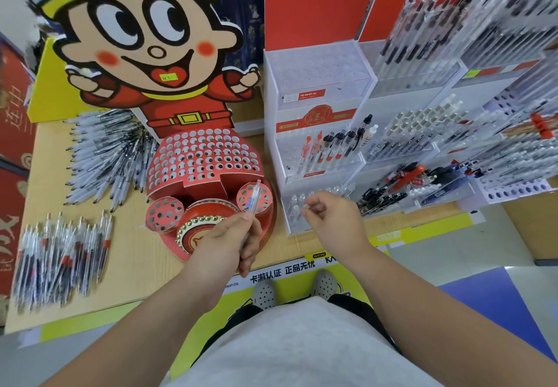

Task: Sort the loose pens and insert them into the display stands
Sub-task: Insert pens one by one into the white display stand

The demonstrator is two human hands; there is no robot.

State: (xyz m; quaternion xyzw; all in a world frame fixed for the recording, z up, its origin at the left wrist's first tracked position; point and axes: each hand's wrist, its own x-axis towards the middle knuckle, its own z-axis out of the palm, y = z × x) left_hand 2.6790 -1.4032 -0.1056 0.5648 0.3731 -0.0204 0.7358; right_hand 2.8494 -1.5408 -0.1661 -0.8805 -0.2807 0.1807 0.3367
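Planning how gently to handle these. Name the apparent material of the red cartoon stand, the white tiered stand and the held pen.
Red cartoon stand: likely printed cardboard, slightly glossy; flat cut panels with punched holes. White tiered stand: seemingly plastic, perhaps acrylic; translucent, shiny steps. Pen in the left hand: clear glossy plastic barrel, a blue part showing through.

Cartoon-figure stand [202, 163]: stands on the surface [136, 253].
Loose pen heap [102, 157]: on the surface, just left of the cartoon-figure stand.
Second pen group [63, 250]: left of it and in front, apart from the heap.
Tiered stand [317, 133]: just right of it, with several pens [332, 148] upright in the middle tier.
Further pen racks [453, 84]: farther right.
Boxes [250, 9]: behind it.
Left hand [223, 244]: before it, with a single pen [253, 197] in the fingers over its front right disc.
Right hand [335, 220]: right of it, before the tiered stand's lowest tier.
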